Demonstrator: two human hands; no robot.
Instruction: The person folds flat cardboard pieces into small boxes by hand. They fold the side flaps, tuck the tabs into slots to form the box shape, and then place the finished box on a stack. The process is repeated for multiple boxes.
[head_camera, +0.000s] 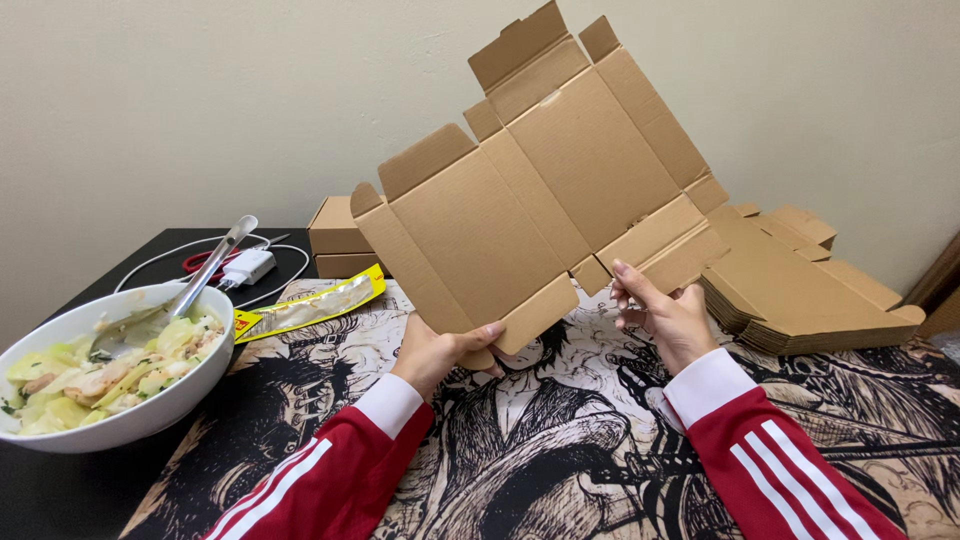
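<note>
Printed mat (560, 440) over dark table | flat cardboard blank (545, 185) held aloft, tilted | your left hand (440, 352) pinches bottom flap, right hand (668, 318) fingers pressed on lower edge | risk: blank may slip (edge-only hold) toward food bowl (110, 370).

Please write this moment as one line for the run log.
left hand: grips lower edge of box blank | right hand: holds its right flap | blank: unfolded, raised above mat | nearby: blank stack, bowl
</note>
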